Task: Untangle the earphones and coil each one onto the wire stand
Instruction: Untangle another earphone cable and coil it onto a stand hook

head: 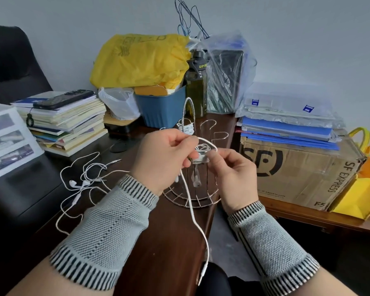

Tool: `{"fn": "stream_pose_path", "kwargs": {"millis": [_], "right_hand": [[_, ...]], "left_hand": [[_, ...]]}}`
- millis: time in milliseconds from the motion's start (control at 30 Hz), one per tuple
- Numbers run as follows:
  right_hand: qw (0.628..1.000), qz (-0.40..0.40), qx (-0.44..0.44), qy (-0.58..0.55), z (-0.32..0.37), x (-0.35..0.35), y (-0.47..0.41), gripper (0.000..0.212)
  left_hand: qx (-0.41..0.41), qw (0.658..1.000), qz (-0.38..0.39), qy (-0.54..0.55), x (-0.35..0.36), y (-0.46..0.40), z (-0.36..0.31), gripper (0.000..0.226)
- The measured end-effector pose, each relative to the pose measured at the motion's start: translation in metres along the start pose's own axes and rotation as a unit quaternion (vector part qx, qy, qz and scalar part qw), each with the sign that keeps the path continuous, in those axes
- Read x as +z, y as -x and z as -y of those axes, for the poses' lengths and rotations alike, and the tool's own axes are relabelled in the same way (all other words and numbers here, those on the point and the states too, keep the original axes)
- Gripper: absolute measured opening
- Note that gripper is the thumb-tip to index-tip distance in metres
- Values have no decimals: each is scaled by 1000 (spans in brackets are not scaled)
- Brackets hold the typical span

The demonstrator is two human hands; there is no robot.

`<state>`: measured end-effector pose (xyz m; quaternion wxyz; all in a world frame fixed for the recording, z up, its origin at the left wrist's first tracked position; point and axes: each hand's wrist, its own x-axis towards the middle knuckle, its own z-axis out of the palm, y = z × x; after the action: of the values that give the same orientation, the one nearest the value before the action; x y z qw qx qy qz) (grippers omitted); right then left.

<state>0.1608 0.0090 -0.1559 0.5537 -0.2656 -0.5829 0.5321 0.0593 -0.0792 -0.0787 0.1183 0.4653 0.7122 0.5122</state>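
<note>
- Over the near edge of the dark surface (169,231), both hands work in front of the wire stand (192,195).
- Left hand (162,159) and right hand (233,174) pinch one white earphone cable (195,223), partly coiled on a prong.
- Keep each turn taut and stacked.
- Tangled earphones (81,182) lie left, waiting.

We see two bare hands, the left hand (161,159) and right hand (233,178), each wrist wearing a grey knitted wrist sleeve (107,227) with black-and-white ribbed stripes at both ends; nearest the camera, past each sleeve, the forearms are bare
</note>
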Motion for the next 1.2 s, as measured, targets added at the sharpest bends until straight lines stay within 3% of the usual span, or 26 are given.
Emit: {"fn": "stream_pose_path", "kwargs": {"millis": [133,200,333,467,567,700,800,933,1067,1200], "right_hand": [[994,-11,89,-69,8,4,-4,31],[990,-24,115,-81,12,8,-6,34],[985,-61,145,-69,17,16,-11,34],[986,-68,149,-37,21,18,-14,25],[986,-75,148,-14,20,18,-16,26],[987,-76,142,15,17,18,-17,32],[988,-77,129,17,15,18,-15,24],[996,-47,75,6,10,13,-10,9],[999,-9,34,-4,8,9,-5,17],[999,9,20,23,5,7,-3,7]], "left_hand": [[12,978,-25,-207,4,-1,1,41],[1,970,-15,-243,5,-1,3,47],[-38,987,-7,-159,10,-3,6,45],[-53,985,-3,-163,17,-3,8,47],[-53,987,-6,-149,19,-1,15,46],[-43,998,-20,-50,20,4,25,52],[-35,999,-18,-31,19,8,31,51],[-36,999,-2,-21,17,10,34,37],[-36,999,12,-19,16,8,35,32],[-34,999,12,-17,16,8,37,34]]}}
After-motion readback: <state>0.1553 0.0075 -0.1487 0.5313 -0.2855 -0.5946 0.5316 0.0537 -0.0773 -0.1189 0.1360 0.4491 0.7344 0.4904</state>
